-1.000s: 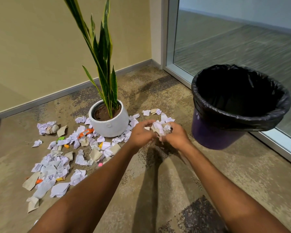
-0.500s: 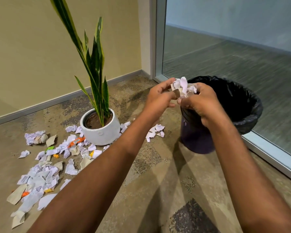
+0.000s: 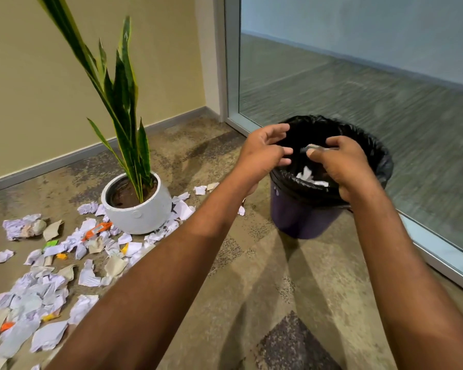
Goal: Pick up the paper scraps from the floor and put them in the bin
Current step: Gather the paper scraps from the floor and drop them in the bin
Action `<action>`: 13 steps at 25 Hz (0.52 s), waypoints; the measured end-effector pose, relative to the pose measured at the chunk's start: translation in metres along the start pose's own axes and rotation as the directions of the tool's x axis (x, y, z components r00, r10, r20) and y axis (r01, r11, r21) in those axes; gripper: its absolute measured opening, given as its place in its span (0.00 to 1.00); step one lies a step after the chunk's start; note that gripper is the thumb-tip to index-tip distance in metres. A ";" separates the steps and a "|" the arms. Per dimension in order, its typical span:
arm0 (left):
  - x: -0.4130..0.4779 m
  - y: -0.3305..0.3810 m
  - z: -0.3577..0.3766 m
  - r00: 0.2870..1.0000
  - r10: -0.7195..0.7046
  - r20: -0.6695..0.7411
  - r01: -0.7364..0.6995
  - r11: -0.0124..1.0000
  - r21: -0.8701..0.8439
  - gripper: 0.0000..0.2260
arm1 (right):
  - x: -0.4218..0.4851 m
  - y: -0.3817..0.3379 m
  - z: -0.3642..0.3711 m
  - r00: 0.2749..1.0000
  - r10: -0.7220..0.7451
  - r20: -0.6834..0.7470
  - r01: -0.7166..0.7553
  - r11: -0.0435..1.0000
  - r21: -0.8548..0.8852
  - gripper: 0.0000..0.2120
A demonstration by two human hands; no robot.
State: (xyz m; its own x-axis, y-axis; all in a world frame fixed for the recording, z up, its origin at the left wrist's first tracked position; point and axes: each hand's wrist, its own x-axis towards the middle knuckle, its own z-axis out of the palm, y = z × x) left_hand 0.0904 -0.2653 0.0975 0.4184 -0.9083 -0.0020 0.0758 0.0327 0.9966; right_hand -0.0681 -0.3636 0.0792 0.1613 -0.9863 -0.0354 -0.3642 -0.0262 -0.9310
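I was mid-drop: left hand [image 3: 262, 153] spread, right hand [image 3: 342, 166] curled, pinch unclear, both above the black-lined purple plastic bin [image 3: 300, 222]; next I judged I needed the crumpled white paper scraps [image 3: 46, 289] lower-left of them.

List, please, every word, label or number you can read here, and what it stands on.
No text can be read.
On the paper scraps: any print is too small.
On the orange wrapper: markings blurred.
On the bin and the white plant pot: no lettering shows.

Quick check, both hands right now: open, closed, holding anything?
Left hand: open, empty, over the bin.
Right hand: blurred paper scrap at its fingertips; pinched or loose, cannot tell.
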 end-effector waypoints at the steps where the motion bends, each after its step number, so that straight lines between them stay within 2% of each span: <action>1: 0.000 -0.002 -0.006 1.000 -0.002 -0.022 0.002 1.000 -0.008 0.25 | -0.002 0.000 0.002 1.000 -0.016 -0.012 0.016 1.000 -0.015 0.26; 4: 0.000 -0.009 -0.031 0.994 -0.023 -0.106 0.023 1.000 -0.006 0.24 | -0.011 -0.007 0.014 0.989 -0.117 -0.087 0.115 0.993 -0.022 0.11; 7: 0.000 -0.023 -0.063 0.977 -0.074 -0.202 0.080 0.997 0.022 0.21 | -0.025 -0.019 0.040 0.975 -0.224 -0.011 0.224 0.968 0.115 0.01; 9: 0.002 -0.041 -0.085 0.958 -0.124 -0.260 0.138 0.990 0.036 0.17 | -0.036 -0.023 0.066 0.950 -0.295 0.105 0.273 0.944 0.187 0.04; 13: 0.003 -0.091 -0.125 0.892 -0.232 -0.387 0.299 0.946 0.123 0.13 | -0.050 0.000 0.128 0.858 -0.369 0.356 0.347 0.929 0.127 0.05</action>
State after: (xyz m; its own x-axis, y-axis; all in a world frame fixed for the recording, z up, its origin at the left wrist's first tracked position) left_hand 0.1978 -0.2190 -0.0038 0.7062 -0.6567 -0.2646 0.0851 -0.2923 0.9525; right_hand 0.0414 -0.2934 0.0341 0.5995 -0.7789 0.1843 -0.1662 -0.3464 -0.9233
